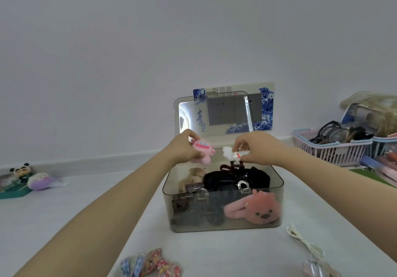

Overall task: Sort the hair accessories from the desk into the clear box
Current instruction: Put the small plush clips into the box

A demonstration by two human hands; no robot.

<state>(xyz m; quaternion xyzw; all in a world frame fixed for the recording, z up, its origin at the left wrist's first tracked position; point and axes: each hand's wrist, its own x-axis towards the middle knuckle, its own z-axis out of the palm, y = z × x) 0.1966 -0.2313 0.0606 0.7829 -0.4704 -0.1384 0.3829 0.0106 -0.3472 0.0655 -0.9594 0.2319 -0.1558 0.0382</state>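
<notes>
Far to the left on the desk (64, 208), two small plush toys (32, 179) lie by the wall. Nearer the middle, the left hand (184, 150) pinches a pink plush hair accessory (203, 151) above the back rim of the clear box (223, 221), whose lid (182, 113) stands open. Just beside it, the right hand (255, 150) pinches a white fluffy hair accessory (234, 154) over the same rim. Dark scrunchies (217, 182) and a pink bear plush (255, 210) already lie inside (more patterned clips (150, 264) wait at the near edge). Further right stands a basket (330, 148) of glasses.
</notes>
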